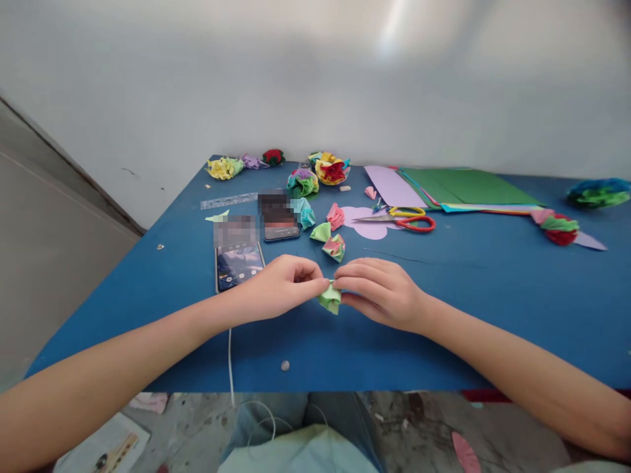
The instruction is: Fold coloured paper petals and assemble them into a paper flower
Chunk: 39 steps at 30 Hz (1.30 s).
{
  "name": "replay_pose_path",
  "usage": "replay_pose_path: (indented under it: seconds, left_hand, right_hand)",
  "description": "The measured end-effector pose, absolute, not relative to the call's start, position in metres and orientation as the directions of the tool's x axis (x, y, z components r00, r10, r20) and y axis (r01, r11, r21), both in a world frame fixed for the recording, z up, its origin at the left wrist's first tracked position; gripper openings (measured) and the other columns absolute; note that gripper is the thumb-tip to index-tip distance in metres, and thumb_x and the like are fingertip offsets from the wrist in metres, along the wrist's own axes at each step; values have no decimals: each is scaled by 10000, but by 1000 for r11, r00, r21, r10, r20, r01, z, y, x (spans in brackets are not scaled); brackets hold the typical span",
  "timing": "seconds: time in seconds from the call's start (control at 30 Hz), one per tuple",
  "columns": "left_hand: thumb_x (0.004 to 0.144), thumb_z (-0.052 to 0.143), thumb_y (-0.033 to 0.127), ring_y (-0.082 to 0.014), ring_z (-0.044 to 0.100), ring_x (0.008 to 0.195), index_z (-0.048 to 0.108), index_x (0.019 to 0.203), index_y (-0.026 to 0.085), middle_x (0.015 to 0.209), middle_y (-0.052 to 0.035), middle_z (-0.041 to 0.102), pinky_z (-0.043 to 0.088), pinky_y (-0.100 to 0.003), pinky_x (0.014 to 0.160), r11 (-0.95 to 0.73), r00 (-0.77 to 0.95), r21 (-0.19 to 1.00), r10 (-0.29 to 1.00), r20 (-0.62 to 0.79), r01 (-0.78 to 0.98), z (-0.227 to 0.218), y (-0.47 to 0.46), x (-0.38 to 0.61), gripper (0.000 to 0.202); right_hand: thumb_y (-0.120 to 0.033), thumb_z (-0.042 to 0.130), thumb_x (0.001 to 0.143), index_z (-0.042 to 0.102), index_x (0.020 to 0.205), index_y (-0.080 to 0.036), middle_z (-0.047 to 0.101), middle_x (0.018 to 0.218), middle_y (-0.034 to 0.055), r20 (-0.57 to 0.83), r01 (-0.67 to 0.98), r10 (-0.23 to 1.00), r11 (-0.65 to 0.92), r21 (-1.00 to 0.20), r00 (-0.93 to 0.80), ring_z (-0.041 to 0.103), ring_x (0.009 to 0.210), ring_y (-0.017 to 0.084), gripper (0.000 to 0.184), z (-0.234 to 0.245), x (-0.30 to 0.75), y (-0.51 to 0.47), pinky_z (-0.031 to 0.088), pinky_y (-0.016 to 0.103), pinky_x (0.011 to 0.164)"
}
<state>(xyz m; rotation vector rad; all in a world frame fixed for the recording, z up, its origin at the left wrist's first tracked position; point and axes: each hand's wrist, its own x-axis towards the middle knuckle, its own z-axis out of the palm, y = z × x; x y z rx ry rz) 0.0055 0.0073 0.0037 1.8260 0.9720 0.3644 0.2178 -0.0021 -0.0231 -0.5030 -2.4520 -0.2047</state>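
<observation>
Between my two hands, above the front half of the blue table, is a small crumpled light green paper piece [330, 299]. My left hand [296, 282] pinches its upper left edge between thumb and forefinger. From the other side, the fingertips of my right hand [379, 289] close on its right edge. Just beyond the hands lie a folded green paper piece [321, 232], a pink and green one [335, 247], a pink one [336, 216] and a turquoise one [306, 213].
Two phones [239, 266] [280, 223] lie left of centre; a white cable [230, 364] hangs over the front edge. Scissors [409, 220] rest on a lilac paper flower [369, 228]. Behind are crumpled paper flowers [332, 169], a ruler [228, 200] and green paper sheets [473, 187].
</observation>
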Motion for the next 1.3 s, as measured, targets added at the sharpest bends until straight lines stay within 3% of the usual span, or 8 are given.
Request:
replay_pose_path:
  seconds: [0.13, 0.23, 0.3, 0.37, 0.8, 1.03, 1.2, 1.3]
  left_hand:
    - [843, 432, 383, -70, 345, 528, 546, 742, 147, 585, 41, 399, 272, -186, 462, -268, 645, 839, 754, -124, 474, 0, 6, 6, 281]
    - [857, 430, 340, -122, 472, 694, 533, 887, 159, 774, -16, 530, 397, -233, 610, -516, 553, 698, 808, 205, 496, -1, 1, 6, 211]
    - [852, 453, 296, -167, 488, 863, 519, 981, 158, 937, -65, 546, 419, -302, 778, -696, 549, 535, 713, 436, 479, -2, -3, 6, 199]
    - [840, 485, 292, -190, 470, 926, 534, 983, 155, 984, -86, 544, 403, -346, 855, -797, 617, 411, 603, 506, 442, -2, -6, 6, 204]
    - [846, 371, 145, -170, 435, 769, 519, 749, 141, 760, -62, 518, 414, -311, 713, -835, 751, 342, 542, 377, 431, -8, -11, 9, 177]
    - [884, 359, 212, -176, 409, 710, 516, 776, 129, 744, -62, 509, 372, -303, 621, -887, 794, 47, 435, 425, 460, -11, -13, 9, 208]
    - [898, 333, 177, -157, 395, 670, 509, 732, 139, 695, -47, 496, 355, -268, 578, -890, 805, 23, 423, 416, 456, -11, -9, 7, 246]
    - [896, 343, 180, -158, 395, 676, 507, 737, 138, 695, -49, 496, 361, -265, 584, -899, 805, 32, 406, 433, 436, -9, -7, 4, 232]
  right_hand:
    - [-165, 537, 834, 529, 968, -155, 646, 881, 80, 625, 412, 287, 909, 61, -726, 601, 789, 153, 134, -22, 215, -4, 510, 282, 694]
    - [-148, 515, 838, 514, 975, -155, 640, 876, 82, 638, 445, 289, 890, 95, -714, 601, 785, 156, 137, -23, 215, -4, 504, 279, 669]
    - [-151, 486, 849, 509, 980, -155, 633, 871, 84, 639, 469, 302, 877, 105, -707, 599, 793, 158, 133, -23, 215, -4, 500, 277, 664]
    - [-147, 467, 852, 508, 979, -146, 626, 858, 86, 636, 486, 318, 868, 103, -703, 596, 787, 158, 133, -24, 215, -4, 496, 276, 661]
    - [-181, 464, 865, 503, 952, -152, 623, 840, 74, 617, 499, 384, 867, 15, -687, 580, 753, 148, 100, -29, 207, -10, 488, 261, 652]
    - [-115, 405, 854, 492, 998, -134, 616, 809, 86, 631, 487, 346, 872, 58, -694, 576, 728, 155, 170, -37, 205, -15, 490, 267, 629]
    - [-79, 377, 839, 530, 950, -110, 614, 799, 99, 580, 491, 440, 868, -78, -686, 555, 708, 158, 191, -26, 205, -21, 482, 278, 624]
    - [-109, 390, 854, 549, 1005, -146, 622, 908, 76, 479, 427, 522, 853, -300, -706, 567, 835, 150, 223, -6, 218, 0, 479, 286, 751]
